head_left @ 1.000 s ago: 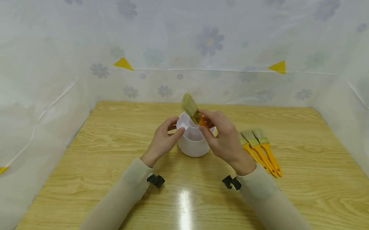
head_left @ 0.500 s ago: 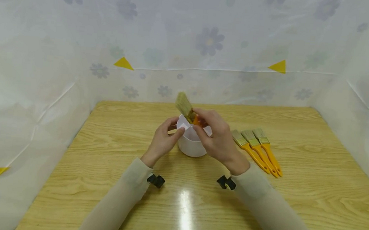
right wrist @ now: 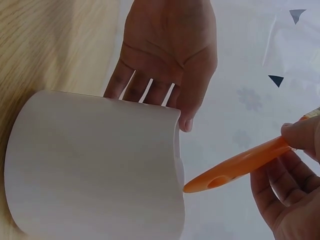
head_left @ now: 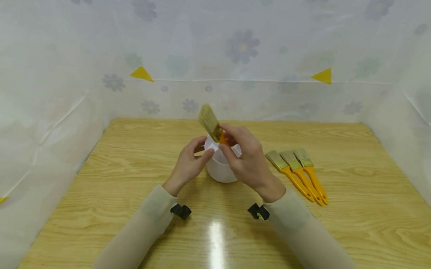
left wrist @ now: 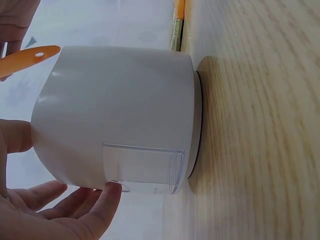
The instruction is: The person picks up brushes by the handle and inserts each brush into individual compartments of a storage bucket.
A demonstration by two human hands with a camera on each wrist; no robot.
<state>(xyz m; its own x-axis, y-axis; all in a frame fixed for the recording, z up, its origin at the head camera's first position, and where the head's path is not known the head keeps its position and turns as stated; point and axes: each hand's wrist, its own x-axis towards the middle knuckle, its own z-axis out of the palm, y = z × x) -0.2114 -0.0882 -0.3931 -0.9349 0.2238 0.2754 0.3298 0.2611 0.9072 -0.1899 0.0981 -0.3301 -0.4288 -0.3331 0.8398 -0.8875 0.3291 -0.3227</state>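
Paintbrush (head_left: 211,124) pinched in right hand (head_left: 249,158); handle (right wrist: 245,161) mostly hidden in head view.

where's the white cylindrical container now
In the head view, the white cylindrical container stands on the table, left of three paintbrushes, between the left hand and right hand.

The person wears long, light beige cloth sleeves (head_left: 133,235) that go all the way to the wrists. The cloth is plain, with little wrinkles on the right arm and a dull, greyish patch near each cuff. A small, blocky black plastic-looking gadget (head_left: 180,211) sits at each wrist, and the right one has a tiny yellow-green mark (head_left: 260,216). The hands (head_left: 188,162) are bare.
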